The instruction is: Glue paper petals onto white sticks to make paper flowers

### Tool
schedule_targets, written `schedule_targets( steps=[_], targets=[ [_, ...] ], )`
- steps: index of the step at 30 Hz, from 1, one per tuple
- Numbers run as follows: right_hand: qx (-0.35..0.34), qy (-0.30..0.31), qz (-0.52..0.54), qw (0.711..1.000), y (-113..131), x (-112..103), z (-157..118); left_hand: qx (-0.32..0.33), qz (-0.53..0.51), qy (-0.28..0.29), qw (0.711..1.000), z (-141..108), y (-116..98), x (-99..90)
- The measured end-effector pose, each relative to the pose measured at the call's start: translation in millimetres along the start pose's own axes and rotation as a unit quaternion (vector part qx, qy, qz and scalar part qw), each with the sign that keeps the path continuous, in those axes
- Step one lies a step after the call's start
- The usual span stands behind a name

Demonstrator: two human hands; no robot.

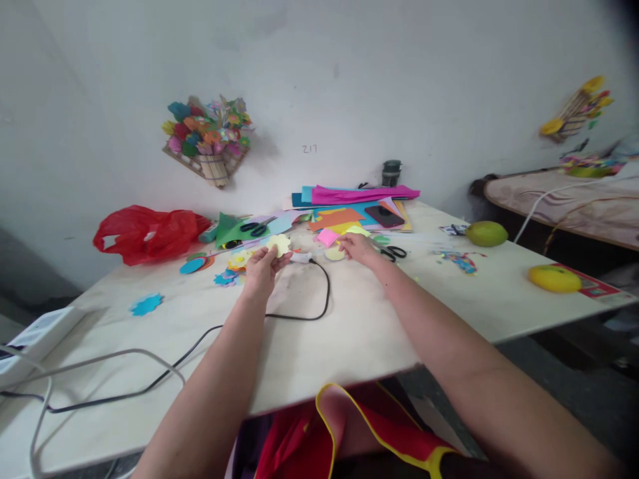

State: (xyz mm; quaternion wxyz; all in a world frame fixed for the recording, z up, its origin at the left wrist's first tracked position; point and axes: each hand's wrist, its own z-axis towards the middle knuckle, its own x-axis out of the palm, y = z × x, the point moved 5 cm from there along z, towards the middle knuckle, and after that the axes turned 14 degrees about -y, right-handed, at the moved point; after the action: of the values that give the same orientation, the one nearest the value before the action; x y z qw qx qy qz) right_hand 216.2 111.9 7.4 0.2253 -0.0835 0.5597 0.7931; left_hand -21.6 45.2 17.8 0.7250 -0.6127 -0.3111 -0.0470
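Over the middle of the table, my left hand [263, 269] pinches a pale yellow paper flower [279, 245] with a scalloped edge. To its right, my right hand [355, 247] has its fingers closed at the edge of a pale yellow paper circle [333, 254]; the exact grip is small and blurred. Just beyond those fingertips lies a pink paper piece [328, 237]. A glue gun [301, 257], white with a black cord, rests between my hands. Near my left hand are yellow and orange paper flowers [241, 260] and small blue flowers [225, 278].
Black-handled scissors [394, 252] lie right of my right hand, another scissors [257, 227] behind my left. Coloured sheets and a phone [384, 215] are at the back. A red plastic bag [150, 234] sits left. Cords cross the left front; a power strip [40, 336] and two mangoes [486, 233] flank the table.
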Motion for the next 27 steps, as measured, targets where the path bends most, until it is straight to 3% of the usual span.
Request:
schedule_targets(
  steps=[11,22,27],
  targets=[
    [-0.096,-0.009,-0.071,0.993,7.1,0.2,-2.2,0.004,-0.002,-0.006,1.000,-0.2,-0.9,-0.5],
    [-0.091,-0.028,-0.073,0.993,5.9,5.2,2.2,0.000,0.001,-0.009,1.000,1.1,1.7,-1.7],
    [-0.146,-0.020,-0.167,0.975,15.0,10.0,9.6,-0.010,-0.001,-0.009,1.000,2.0,5.6,-3.4]
  ],
)
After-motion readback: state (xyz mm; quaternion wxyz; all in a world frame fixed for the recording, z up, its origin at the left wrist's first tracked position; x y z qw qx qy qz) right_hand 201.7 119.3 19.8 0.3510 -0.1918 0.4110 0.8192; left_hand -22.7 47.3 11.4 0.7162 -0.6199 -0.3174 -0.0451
